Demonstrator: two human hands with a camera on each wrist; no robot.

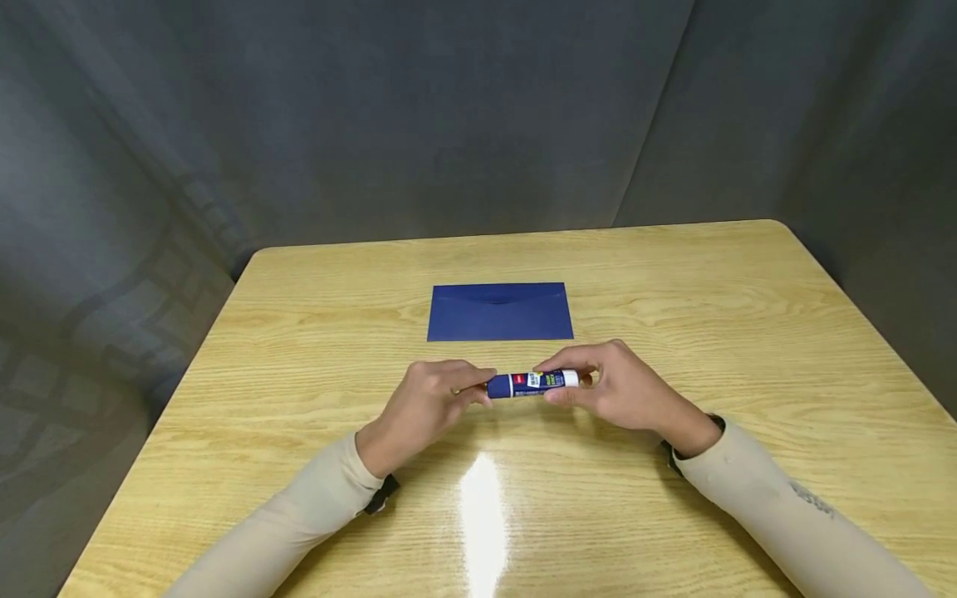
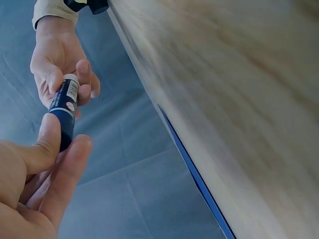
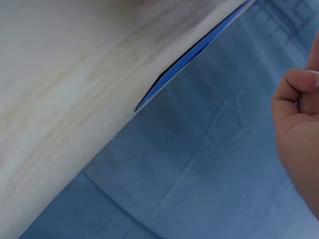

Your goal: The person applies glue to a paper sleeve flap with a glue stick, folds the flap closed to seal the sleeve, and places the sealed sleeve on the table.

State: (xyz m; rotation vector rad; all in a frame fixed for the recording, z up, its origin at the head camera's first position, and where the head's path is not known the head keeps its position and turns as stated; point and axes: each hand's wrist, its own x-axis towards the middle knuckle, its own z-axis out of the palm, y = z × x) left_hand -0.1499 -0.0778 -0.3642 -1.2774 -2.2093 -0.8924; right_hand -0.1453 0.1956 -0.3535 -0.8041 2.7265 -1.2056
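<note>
Both hands hold a glue stick [image 1: 537,383] level above the table, with its blue cap to the left and its white end to the right. My left hand [image 1: 426,399] pinches the cap between thumb and fingers. At the other end, my right hand [image 1: 624,386] grips the labelled tube near the white base. The left wrist view shows the glue stick [image 2: 64,107] between the two hands, the cap still on it. Only part of the right hand [image 3: 299,124] appears in the right wrist view, and the glue stick is out of that frame.
Beyond the hands, a dark blue envelope [image 1: 499,314] lies flat on the wooden table [image 1: 314,324], its flap edge toward the back. Grey curtains [image 1: 419,116] stand behind and beside the table. A bright reflection shows on the tabletop in front.
</note>
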